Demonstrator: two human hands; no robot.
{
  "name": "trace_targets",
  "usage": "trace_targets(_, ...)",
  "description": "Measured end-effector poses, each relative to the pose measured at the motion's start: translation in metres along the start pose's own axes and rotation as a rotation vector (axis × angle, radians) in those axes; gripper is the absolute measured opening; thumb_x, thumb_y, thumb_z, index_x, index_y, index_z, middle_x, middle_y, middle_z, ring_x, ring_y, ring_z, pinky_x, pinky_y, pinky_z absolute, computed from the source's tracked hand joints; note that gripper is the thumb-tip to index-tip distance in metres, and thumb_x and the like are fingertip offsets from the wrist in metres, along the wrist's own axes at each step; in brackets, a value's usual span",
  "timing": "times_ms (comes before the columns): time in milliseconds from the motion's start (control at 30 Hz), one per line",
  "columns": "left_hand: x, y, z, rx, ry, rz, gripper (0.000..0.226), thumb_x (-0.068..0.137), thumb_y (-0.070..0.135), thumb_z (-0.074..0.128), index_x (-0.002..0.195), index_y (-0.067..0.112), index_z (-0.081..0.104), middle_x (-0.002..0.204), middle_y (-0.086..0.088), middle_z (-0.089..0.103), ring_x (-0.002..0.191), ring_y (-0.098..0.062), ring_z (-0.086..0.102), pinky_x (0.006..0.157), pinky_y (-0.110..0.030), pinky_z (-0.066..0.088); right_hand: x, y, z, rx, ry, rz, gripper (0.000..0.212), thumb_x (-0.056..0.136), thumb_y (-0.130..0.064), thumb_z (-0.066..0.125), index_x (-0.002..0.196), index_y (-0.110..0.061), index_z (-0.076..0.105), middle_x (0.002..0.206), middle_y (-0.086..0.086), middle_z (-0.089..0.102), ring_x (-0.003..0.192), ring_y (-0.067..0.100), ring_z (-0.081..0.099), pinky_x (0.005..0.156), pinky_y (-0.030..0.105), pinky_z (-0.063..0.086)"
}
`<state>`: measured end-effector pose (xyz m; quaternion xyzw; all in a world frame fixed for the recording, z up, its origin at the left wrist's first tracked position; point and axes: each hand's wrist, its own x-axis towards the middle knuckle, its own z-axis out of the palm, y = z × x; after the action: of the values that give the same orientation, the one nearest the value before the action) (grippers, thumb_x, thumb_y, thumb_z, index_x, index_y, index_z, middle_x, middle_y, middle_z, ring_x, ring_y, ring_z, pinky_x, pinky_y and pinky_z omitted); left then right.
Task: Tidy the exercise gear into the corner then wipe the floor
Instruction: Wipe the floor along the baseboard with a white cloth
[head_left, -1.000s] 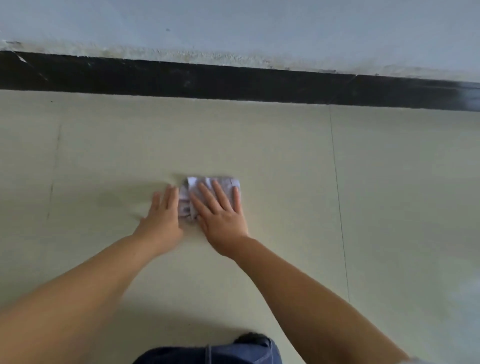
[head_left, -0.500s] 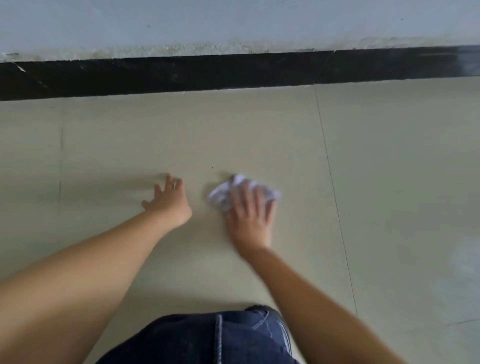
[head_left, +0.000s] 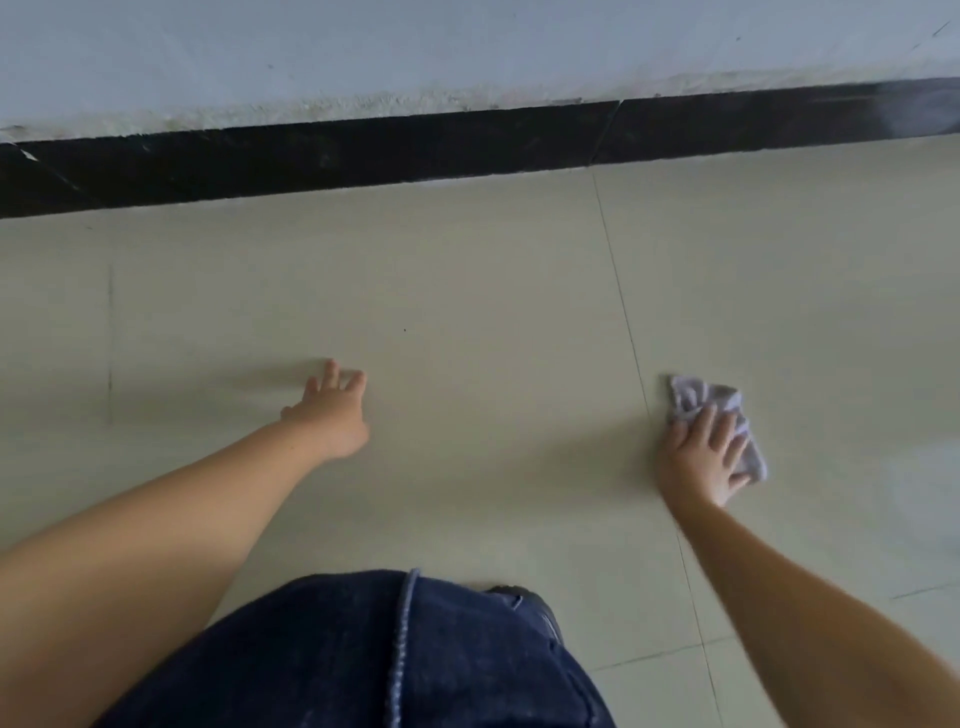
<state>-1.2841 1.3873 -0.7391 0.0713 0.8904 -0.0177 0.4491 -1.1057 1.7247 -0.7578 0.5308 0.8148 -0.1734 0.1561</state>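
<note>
1. Head view looks down at a pale tiled floor (head_left: 467, 291) with both bare arms reaching forward.
2. Right hand (head_left: 701, 457) lies flat on a crumpled whitish cloth (head_left: 696, 395), fingers straight and spread, pressing it to the floor; this grip is loose and apart, not curled round the cloth.
3. That cloth sits on the right side of the view, just right of a thin tile joint (head_left: 623, 322), with its far corner and right edge sticking out past the fingers.
4. Right forearm runs in from the lower right corner, wrist bent so the fingers point up and slightly right.
5. Left hand (head_left: 330, 410) is well apart from the cloth, left of centre, fingers extended and a little spread, holding nothing; its fingertips seem to touch the floor, though whether the palm rests there I cannot tell.
6. Left arm stretches straight out from the lower left edge.
7. Dark blue denim on a bent knee (head_left: 363, 660) fills the bottom centre.
8. At the far edge of the floor a black skirting strip (head_left: 363, 156) runs along the foot of a pale wall (head_left: 415, 47).
</note>
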Motion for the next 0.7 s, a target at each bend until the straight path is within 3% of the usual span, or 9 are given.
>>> trace_targets(100,-0.002,-0.003,0.004,-0.032,0.01,0.004,0.066,0.095,0.017,0.039,0.152,0.022,0.006,0.159,-0.008,-0.015,0.147,-0.032,0.001,0.116,-0.051,0.02,-0.083,-0.036,0.059,-0.094,-0.051,-0.259,0.058,0.102,-0.042,0.016,0.152,-0.026,-0.007,0.158,0.003,-0.017,0.145,0.027,-0.018,0.114,0.054,-0.015)
trace_targets(167,-0.006,-0.007,0.008,-0.035,0.005,0.003,0.065,0.095,0.017,0.039,0.152,0.022,0.007,0.159,-0.008,-0.014,0.147,-0.033,0.001,0.115,-0.051,0.02,-0.15,-0.059,0.101,-0.176,-0.001,-0.639,0.061,0.097,-0.045,0.024,0.152,-0.023,0.011,0.158,0.007,0.007,0.146,0.032,0.001,0.116,0.056,-0.002)
trace_targets(233,-0.01,-0.011,0.01,-0.038,-0.001,-0.005,0.065,0.096,0.019,0.039,0.152,0.023,0.007,0.159,-0.008,-0.014,0.147,-0.035,0.002,0.115,-0.052,0.019,-0.197,-0.076,0.128,-0.405,-0.145,-1.034,0.061,0.089,-0.052,0.029,0.144,-0.026,0.036,0.151,0.001,0.036,0.145,0.03,0.018,0.112,0.064,0.016)
trace_targets(300,-0.013,-0.016,0.009,-0.036,0.0,-0.009,0.064,0.097,0.021,0.039,0.152,0.023,0.007,0.159,-0.007,-0.014,0.147,-0.035,0.002,0.116,-0.052,0.019,-0.199,-0.083,0.139,-0.577,-0.268,-1.309,0.057,0.088,-0.055,0.026,0.137,-0.035,0.047,0.146,-0.007,0.045,0.141,0.023,0.033,0.112,0.061,0.018)
trace_targets(367,-0.014,-0.022,0.008,-0.037,-0.001,-0.01,0.064,0.097,0.022,0.039,0.152,0.023,0.007,0.159,-0.007,-0.014,0.147,-0.035,0.002,0.116,-0.052,0.019,-0.175,-0.081,0.13,-0.601,-0.296,-1.389,0.05,0.096,-0.05,0.023,0.139,-0.036,0.045,0.148,-0.008,0.042,0.136,0.018,0.04,0.112,0.054,0.018)
trace_targets(467,-0.018,-0.028,0.007,-0.037,-0.004,-0.011,0.064,0.097,0.021,0.039,0.152,0.024,0.008,0.16,-0.006,-0.013,0.147,-0.033,0.002,0.115,-0.052,0.02,-0.105,-0.051,0.096,-0.555,-0.176,-1.178,0.053,0.097,-0.032,0.022,0.15,-0.025,0.026,0.16,0.0,0.011,0.142,0.025,0.028,0.108,0.056,0.029)
trace_targets(533,-0.019,-0.03,0.007,-0.027,0.011,0.003,0.062,0.097,0.019,0.038,0.152,0.023,0.009,0.16,-0.006,-0.012,0.147,-0.032,0.004,0.115,-0.051,0.021,-0.051,-0.025,0.057,-0.457,-0.102,-0.882,0.057,0.096,-0.025,0.021,0.153,-0.027,0.013,0.161,-0.001,-0.009,0.148,0.026,0.003,0.111,0.057,0.022)
trace_targets(633,-0.02,-0.032,0.009,0.002,0.094,0.043,0.056,0.096,0.017,0.038,0.149,0.017,0.019,0.16,-0.011,-0.002,0.143,-0.034,0.017,0.112,-0.045,0.029,-0.002,-0.028,0.003,-0.077,-0.058,-0.253,0.055,0.102,-0.035,0.024,0.153,-0.025,0.008,0.161,0.0,-0.007,0.148,0.024,-0.008,0.116,0.056,0.003)
trace_targets(700,-0.021,-0.033,0.012,-0.021,0.125,0.059,0.054,0.096,0.015,0.038,0.147,0.013,0.023,0.16,-0.011,0.003,0.142,-0.034,0.02,0.112,-0.044,0.031,0.014,-0.066,-0.009,-0.001,-0.058,0.034,0.058,0.102,-0.039,0.023,0.153,-0.022,0.003,0.161,0.001,-0.009,0.147,0.027,-0.011,0.116,0.055,-0.003)
